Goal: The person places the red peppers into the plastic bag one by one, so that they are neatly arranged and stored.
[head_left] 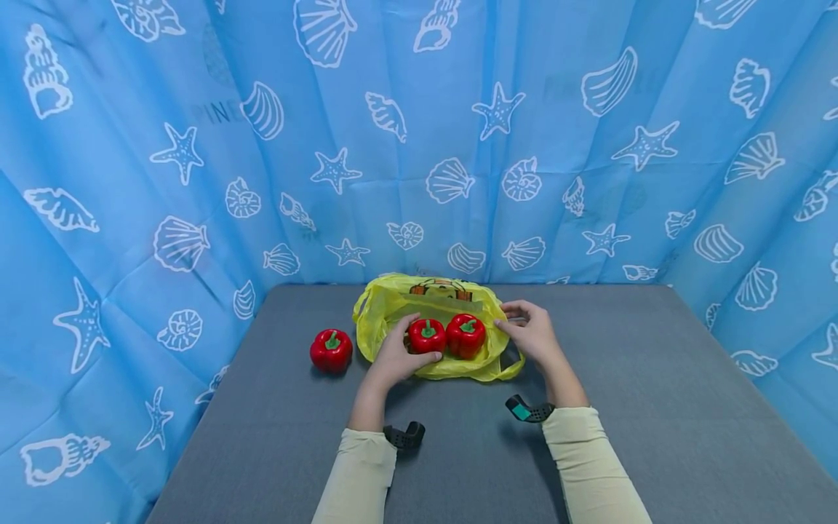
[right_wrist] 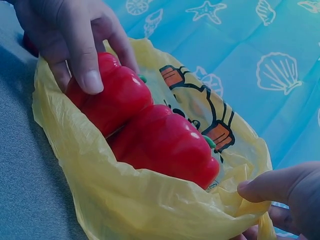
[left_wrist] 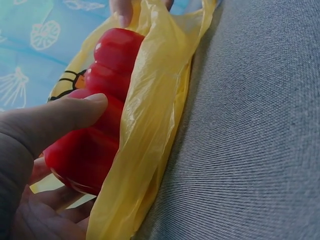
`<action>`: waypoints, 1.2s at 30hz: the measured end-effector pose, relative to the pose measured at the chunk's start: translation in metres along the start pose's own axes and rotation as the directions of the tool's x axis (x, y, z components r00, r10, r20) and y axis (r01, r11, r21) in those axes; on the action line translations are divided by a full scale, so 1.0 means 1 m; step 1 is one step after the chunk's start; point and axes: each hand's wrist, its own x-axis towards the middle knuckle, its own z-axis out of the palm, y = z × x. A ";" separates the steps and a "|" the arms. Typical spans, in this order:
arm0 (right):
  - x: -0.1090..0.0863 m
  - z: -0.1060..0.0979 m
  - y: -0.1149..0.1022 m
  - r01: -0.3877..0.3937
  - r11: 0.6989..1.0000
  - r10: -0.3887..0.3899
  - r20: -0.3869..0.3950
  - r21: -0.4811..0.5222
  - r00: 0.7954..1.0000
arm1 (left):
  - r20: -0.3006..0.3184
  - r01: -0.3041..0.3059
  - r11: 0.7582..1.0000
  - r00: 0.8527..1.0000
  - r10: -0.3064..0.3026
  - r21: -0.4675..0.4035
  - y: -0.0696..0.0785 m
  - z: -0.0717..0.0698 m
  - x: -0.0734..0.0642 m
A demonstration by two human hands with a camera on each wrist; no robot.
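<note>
A yellow plastic bag [head_left: 376, 309] lies with its mouth open on the table, a dark cartoon print on its far inner side. Two red bell peppers with green stems sit side by side in the mouth. My left hand [head_left: 397, 355] grips the left pepper [head_left: 427, 336], thumb on its near side and fingers around its far left side. Beside it, touching, is the right pepper [head_left: 465, 337]. My right hand [head_left: 532, 333] pinches the bag's right rim between thumb and fingers, as the right wrist view shows; some of its fingers are hidden behind the plastic.
A third red bell pepper [head_left: 330, 351] stands on the grey table [head_left: 622, 378], left of the bag. Behind the table's back edge hangs a blue curtain [head_left: 419, 196] printed with white shells and starfish. A black band [head_left: 530, 410] hangs by the right wrist, another [head_left: 404, 435] by the left.
</note>
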 end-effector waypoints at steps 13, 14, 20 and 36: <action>0.000 -0.001 -0.001 0.005 1.000 -0.005 0.006 0.007 1.000 | 0.004 -0.007 1.000 1.000 0.007 0.009 0.004 -0.005 -0.001; 0.000 -0.001 -0.001 0.005 1.000 -0.006 0.006 0.006 1.000 | 0.004 -0.007 1.000 1.000 0.007 0.012 0.004 -0.005 -0.001; 0.000 -0.001 -0.001 0.005 1.000 -0.005 0.005 0.001 1.000 | 0.006 -0.007 1.000 1.000 0.007 0.010 0.004 -0.004 -0.002; 0.000 -0.001 -0.001 -0.004 1.000 0.004 0.008 0.002 1.000 | -0.004 -0.011 1.000 1.000 0.011 -0.005 0.005 0.000 -0.001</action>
